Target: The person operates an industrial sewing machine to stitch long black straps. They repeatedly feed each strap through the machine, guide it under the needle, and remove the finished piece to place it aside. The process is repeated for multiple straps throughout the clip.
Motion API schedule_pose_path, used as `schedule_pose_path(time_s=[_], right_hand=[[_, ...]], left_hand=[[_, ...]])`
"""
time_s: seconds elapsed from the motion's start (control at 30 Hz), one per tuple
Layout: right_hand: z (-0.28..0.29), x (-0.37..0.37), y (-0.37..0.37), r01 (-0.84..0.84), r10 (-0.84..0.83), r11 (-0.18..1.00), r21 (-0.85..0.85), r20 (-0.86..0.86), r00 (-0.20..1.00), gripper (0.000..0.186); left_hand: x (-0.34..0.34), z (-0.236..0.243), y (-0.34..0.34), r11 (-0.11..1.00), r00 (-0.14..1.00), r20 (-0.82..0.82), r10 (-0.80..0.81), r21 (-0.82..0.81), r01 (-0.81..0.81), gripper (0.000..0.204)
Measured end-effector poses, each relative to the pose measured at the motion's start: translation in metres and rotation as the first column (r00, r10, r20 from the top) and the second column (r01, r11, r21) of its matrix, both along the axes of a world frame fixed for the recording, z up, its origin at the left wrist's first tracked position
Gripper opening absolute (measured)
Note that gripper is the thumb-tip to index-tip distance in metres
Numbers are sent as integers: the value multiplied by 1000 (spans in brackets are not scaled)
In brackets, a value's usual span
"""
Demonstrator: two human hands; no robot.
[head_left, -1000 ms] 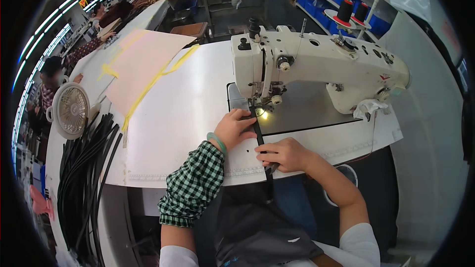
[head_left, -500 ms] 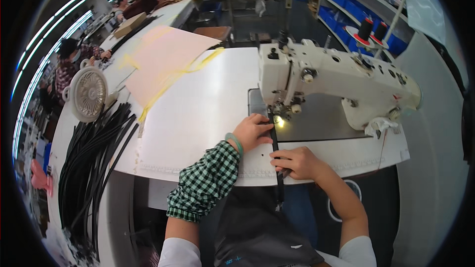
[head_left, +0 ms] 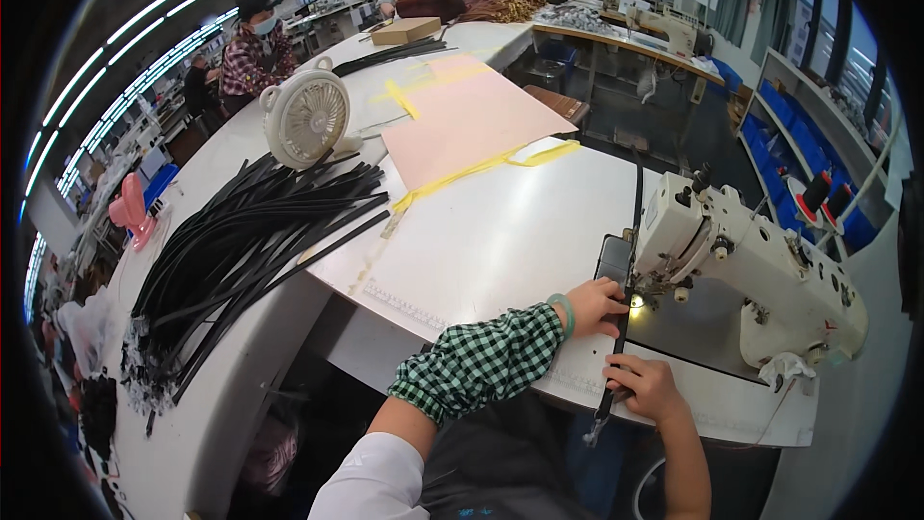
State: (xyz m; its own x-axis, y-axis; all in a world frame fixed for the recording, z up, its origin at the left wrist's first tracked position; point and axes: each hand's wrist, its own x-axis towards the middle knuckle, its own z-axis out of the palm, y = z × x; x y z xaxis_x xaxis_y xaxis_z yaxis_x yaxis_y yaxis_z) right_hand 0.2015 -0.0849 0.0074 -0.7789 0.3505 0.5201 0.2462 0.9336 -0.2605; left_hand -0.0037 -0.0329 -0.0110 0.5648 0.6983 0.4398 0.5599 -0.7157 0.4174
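Note:
A long narrow black strap [head_left: 621, 335] runs under the needle area of the white sewing machine [head_left: 717, 231] and out over the table's front edge, where its end looks frayed. My left hand [head_left: 597, 309], with a green bangle at the wrist and a checked sleeve cover, has its fingers on the strap close to the lit needle area. Nearer to me, my right hand [head_left: 645, 387] pinches the same strap between thumb and fingers. Beyond the machine head the strap's far part lies along the table. Exactly how my left fingertips grip is partly hidden.
At the left lies a big bundle of black straps [head_left: 245, 241], with a pale fan [head_left: 310, 120] beside it. A pink sheet [head_left: 476, 120] with yellow tape lies on the white table [head_left: 472, 231]. Thread spools [head_left: 816, 191] stand right. Two people are across the table, far left.
My view has swung left, so the machine and both hands appear farther right and more of the strap bundle shows. Both hands stay on the strap.

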Motion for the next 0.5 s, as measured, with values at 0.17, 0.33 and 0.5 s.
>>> schedule_pose_path(time_s=[0.17, 0.33, 0.5], right_hand=[[2, 1, 5, -26, 26, 1000, 13, -12, 1000, 16], [5, 7, 2, -33, 34, 999, -32, 38, 999, 18], [-3, 14, -9, -44, 45, 993, -108, 7, 999, 25]], left_hand=[[-3, 1, 4, 997, 1000, 3, -3, 83, 3, 43], [-3, 2, 4, 999, 1000, 18, -6, 46, 5, 42], [1, 6, 2, 999, 999, -22, 24, 29, -23, 42]])
